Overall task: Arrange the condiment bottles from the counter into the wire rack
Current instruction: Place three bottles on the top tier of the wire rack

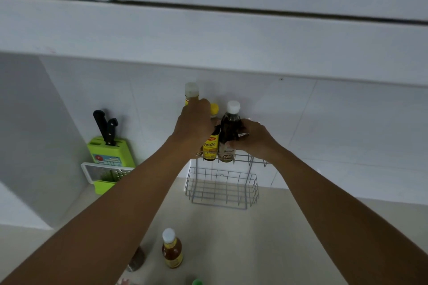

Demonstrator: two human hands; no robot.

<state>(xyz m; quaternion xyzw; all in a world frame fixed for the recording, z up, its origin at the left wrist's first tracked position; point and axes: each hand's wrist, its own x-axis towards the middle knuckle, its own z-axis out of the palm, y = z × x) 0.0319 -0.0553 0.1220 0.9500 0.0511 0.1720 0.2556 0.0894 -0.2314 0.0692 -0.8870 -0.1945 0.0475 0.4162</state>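
1. Dark bottle (229, 132) upright in wire rack's (240, 161) upper tier, beside yellow-labelled bottle (210, 147).
2. Right hand (256, 139) wrapped around it; seat fully before release.
3. Left hand (194, 126) closed on white-capped bottle (191, 91); keep steady.
4. Amber bottle (172, 249) waiting on counter (243, 238).

A home kitchen: white wall cupboards (208, 30) across the top, a tiled wall behind, a green knife block (111, 151) with black-handled knives at left, sauce bottles (172, 251) on the pale surface (231, 238).
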